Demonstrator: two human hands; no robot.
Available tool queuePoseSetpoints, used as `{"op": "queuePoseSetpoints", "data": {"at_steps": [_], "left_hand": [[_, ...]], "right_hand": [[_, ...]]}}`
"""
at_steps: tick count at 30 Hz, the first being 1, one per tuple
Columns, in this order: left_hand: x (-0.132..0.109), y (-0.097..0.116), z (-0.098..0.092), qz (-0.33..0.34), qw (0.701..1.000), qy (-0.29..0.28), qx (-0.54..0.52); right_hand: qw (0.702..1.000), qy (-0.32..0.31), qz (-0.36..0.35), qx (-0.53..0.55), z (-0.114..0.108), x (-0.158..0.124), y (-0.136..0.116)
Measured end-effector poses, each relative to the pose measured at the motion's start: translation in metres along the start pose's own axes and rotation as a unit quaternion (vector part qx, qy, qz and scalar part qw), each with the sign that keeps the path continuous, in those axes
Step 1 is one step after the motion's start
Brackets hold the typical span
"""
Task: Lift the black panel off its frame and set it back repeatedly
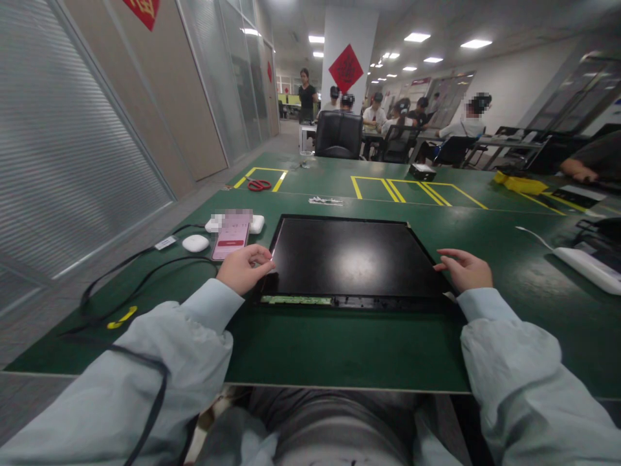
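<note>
A flat black screen panel (349, 259) lies on the green table in front of me, its glossy face up and reflecting a bright patch. Along its near edge runs a green circuit strip (295, 300). My left hand (246, 268) is at the panel's left edge, fingers bent and thumb slightly apart from them. At the right edge is my right hand (466, 269), thumb and forefinger apart, fingertips close to the frame. Whether either hand's fingertips press on the frame is hard to make out. Just behind my left hand lies a phone (231, 238) with a pink screen.
Left of the panel are a white rounded case (195, 243), a black strap (140, 275) and a yellow piece (122, 318). Red-handled scissors (259, 185) lie farther back. A white power strip (589, 268) is at right. People sit at tables beyond an office chair (338, 134).
</note>
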State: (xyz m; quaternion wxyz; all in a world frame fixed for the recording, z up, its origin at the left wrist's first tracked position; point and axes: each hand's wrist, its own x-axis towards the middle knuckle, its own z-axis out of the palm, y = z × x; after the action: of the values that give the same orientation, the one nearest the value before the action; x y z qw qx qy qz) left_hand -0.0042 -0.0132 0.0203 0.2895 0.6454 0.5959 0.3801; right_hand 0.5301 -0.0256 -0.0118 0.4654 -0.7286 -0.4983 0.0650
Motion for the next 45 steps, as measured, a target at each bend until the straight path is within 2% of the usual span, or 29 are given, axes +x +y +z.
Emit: {"op": "queuePoseSetpoints", "data": {"at_steps": [13,24,31,38,42,45], "left_hand": [[-0.001,0.001,0.001,0.007,1.000,0.006,0.013],[-0.002,0.003,0.000,0.006,1.000,0.010,0.017],[-0.001,0.002,-0.001,-0.001,1.000,0.005,0.013],[0.000,-0.001,0.000,0.002,1.000,0.009,0.004],[0.002,-0.005,-0.002,0.019,0.998,0.026,0.052],[0.003,-0.010,-0.003,0.026,0.996,0.013,0.080]], "right_hand": [[1.000,-0.021,0.011,0.007,-0.005,-0.005,-0.010],[1.000,-0.010,0.010,0.008,-0.002,-0.004,-0.009],[0.996,0.022,0.029,0.087,-0.008,-0.003,-0.015],[0.993,0.009,0.033,0.110,-0.005,-0.001,-0.012],[0.993,0.013,0.039,0.113,-0.003,0.004,-0.007],[0.989,-0.009,0.060,0.132,-0.003,0.013,0.001]]}}
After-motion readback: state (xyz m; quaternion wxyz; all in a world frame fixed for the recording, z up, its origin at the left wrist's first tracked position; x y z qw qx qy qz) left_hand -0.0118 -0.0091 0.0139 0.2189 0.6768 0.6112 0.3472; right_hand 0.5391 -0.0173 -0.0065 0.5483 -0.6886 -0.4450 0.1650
